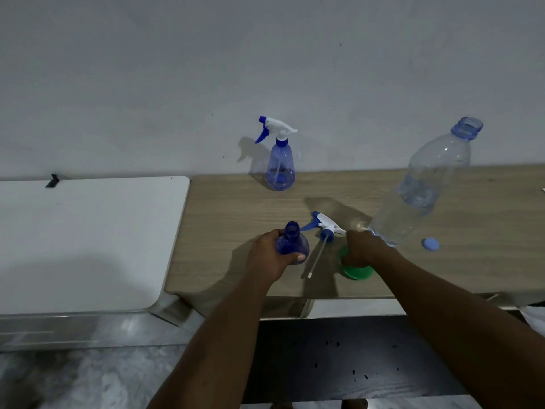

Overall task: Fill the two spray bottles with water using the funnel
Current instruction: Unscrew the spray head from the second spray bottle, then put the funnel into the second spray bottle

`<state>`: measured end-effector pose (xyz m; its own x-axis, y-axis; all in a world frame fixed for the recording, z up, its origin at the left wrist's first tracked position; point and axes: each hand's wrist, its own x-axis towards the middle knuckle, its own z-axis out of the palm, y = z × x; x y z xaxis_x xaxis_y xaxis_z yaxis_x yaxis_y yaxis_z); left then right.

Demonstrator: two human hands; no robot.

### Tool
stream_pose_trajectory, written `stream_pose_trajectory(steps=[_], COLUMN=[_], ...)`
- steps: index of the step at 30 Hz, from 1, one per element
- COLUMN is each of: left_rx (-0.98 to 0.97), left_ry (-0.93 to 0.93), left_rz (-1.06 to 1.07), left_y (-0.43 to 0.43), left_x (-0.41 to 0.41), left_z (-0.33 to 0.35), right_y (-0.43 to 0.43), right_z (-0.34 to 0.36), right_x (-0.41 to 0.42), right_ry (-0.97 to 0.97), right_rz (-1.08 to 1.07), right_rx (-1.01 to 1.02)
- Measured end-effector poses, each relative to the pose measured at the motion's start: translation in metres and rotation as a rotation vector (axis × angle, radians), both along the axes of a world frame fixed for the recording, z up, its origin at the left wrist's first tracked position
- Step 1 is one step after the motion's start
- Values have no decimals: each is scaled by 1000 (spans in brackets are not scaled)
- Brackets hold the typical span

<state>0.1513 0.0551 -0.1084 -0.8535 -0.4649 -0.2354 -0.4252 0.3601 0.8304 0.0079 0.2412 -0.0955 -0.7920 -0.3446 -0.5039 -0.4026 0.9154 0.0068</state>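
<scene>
My left hand (269,256) grips an open blue spray bottle (292,242) standing near the wooden table's front edge, its neck uncovered. Its white and blue trigger head (323,227) with a long dip tube lies on the table just to the right. My right hand (364,249) curls over a green funnel (358,271) resting on the table. A second blue spray bottle (280,160) with its trigger head on stands upright at the back by the wall. A large clear water bottle (427,187), uncapped and holding some water, stands at the right.
A blue bottle cap (430,244) lies on the wooden table (236,208) right of my right hand. A white table (88,240) adjoins on the left. The grey wall runs close behind. A dark surface lies below the table's front edge.
</scene>
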Motion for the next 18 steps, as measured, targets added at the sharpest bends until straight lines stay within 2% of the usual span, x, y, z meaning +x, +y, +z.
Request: stream_pose_trajectory(steps=[3, 7, 11, 14, 18], left_rx=[-3, -2, -9, 18, 12], left_ry=[10, 12, 7, -4, -52], left_rz=[3, 6, 13, 22, 32], left_y=[0, -1, -1, 0, 1], left_x=[0, 0, -1, -2, -4], left_z=[-1, -3, -2, -4, -3], right_y=[-8, -21, -36, -49, -58], right_z=[23, 54, 72, 83, 83], right_x=[-5, -7, 0, 12, 29], right_ry=[-29, -73, -158, -157, -89], right_rz=[-109, -333, -471, -428, -353], right_rx=[-225, -715, -1152, -1315, -1423])
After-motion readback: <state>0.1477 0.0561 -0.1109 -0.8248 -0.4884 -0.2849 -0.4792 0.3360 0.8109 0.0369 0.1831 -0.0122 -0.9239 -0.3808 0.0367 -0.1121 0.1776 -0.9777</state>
